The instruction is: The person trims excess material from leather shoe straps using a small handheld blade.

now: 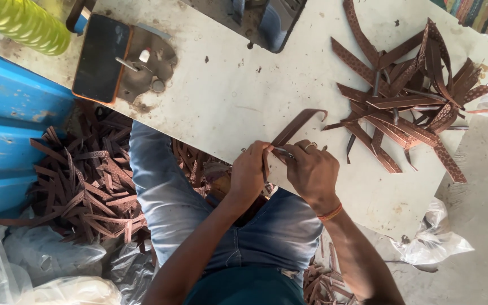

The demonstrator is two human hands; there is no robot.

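Head view, looking down at a seated person working at the near edge of a pale, scuffed worktable point(227, 96). The left hand point(248, 172) and right hand point(313, 169) meet just at that edge, both closed in a pinch on one brown leather strap point(296, 125). The strap is a narrow, dark reddish-brown band; its near end is hidden between the fingers, and from there it runs up and to the right across the table, ending in a curled, hook-like tip. A thin dark metal tool point(282, 151) shows between the two hands, gripped by the right; what kind of tool it is cannot be told. The right wrist bears an orange thread band point(330, 213).

To the right of the hands, well apart from them, lies a loose heap of cut straps point(408, 96), some plain, some with a stamped pattern, spreading toward the table's far right corner. Between the held strap and this heap the tabletop is bare, as is the broad middle stretch above the hands. At upper left a black phone point(100, 56) rests beside a grey metal plate point(151, 62). Below the table edge, left of the person's jeans, a second pile of strap offcuts point(86, 186) covers the floor against a blue corrugated sheet point(12, 113). Clear plastic bags point(436, 237) lie at the lower corners.
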